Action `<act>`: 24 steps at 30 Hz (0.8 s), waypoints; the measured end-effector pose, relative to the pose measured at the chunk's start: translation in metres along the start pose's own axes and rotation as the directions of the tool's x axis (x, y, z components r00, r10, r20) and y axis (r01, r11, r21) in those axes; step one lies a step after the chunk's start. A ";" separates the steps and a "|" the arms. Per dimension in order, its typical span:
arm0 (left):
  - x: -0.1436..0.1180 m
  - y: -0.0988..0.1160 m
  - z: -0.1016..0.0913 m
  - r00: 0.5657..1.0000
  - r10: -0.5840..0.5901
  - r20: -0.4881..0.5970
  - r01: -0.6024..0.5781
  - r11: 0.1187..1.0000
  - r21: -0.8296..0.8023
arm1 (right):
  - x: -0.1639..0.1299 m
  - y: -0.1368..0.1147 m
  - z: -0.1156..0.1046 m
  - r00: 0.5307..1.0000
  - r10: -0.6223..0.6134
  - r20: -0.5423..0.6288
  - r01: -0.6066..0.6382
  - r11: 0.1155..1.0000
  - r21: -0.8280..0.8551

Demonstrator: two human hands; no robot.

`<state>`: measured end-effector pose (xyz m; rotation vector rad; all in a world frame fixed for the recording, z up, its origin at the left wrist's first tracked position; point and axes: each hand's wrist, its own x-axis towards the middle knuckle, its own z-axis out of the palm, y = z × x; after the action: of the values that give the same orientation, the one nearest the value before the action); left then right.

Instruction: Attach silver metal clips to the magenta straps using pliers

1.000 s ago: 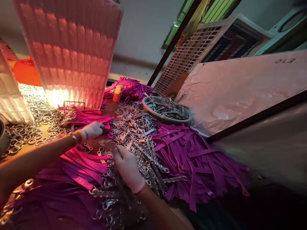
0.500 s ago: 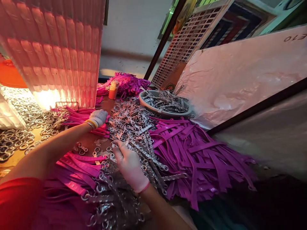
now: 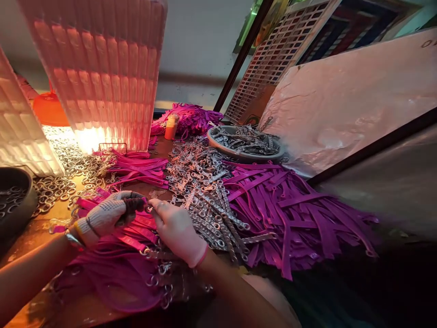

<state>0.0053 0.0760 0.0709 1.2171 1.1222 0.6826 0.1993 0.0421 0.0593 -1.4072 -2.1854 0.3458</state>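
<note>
My left hand (image 3: pixel 111 212), in a dotted knit glove with dark fingers, is closed on the end of a purple strap (image 3: pixel 144 200). My right hand (image 3: pixel 177 230), in a thin white glove, meets it and pinches a small metal ring (image 3: pixel 149 208) at the strap's end. Whether ring and strap are joined is hidden by the fingers. Below both hands lies a heap of purple straps with metal fittings (image 3: pixel 126 243). Just beyond my right hand spreads a pile of silvery chain pieces with clasps (image 3: pixel 201 182).
Loose purple straps (image 3: pixel 290 209) cover the right side. A grey basin (image 3: pixel 235 154) of chains stands behind, near an orange bottle (image 3: pixel 171 126). Metal rings (image 3: pixel 54 191) and a dark bowl (image 3: pixel 29 200) lie left, by an upright ribbed panel (image 3: pixel 102 77) and an orange lamp (image 3: pixel 51 109).
My left hand has come back from the farther strap bundle toward me, now with a strap end. My right hand has met it, leaving the chain pile's edge. The view has shifted left.
</note>
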 end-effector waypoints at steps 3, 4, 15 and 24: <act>-0.006 -0.007 0.004 0.999 0.031 -0.017 -0.031 0.999 0.013 | -0.002 -0.014 0.000 0.999 0.011 0.048 -0.003 0.987 -0.161; -0.007 -0.008 0.005 0.998 0.053 -0.026 -0.051 0.997 0.052 | -0.003 -0.017 0.001 0.999 0.015 0.046 -0.005 0.977 -0.215; -0.006 -0.025 0.007 0.952 0.298 0.072 -0.295 0.825 0.482 | -0.008 -0.017 0.009 0.999 0.033 0.003 -0.031 0.967 -0.254; -0.013 -0.029 0.010 0.972 0.233 -0.001 -0.221 0.922 0.318 | 0.000 -0.021 0.002 0.979 0.034 0.200 0.041 0.932 -0.360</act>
<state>0.0062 0.0535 0.0470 1.6333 1.1638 0.7212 0.1826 0.0329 0.0674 -1.6212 -2.5156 0.0863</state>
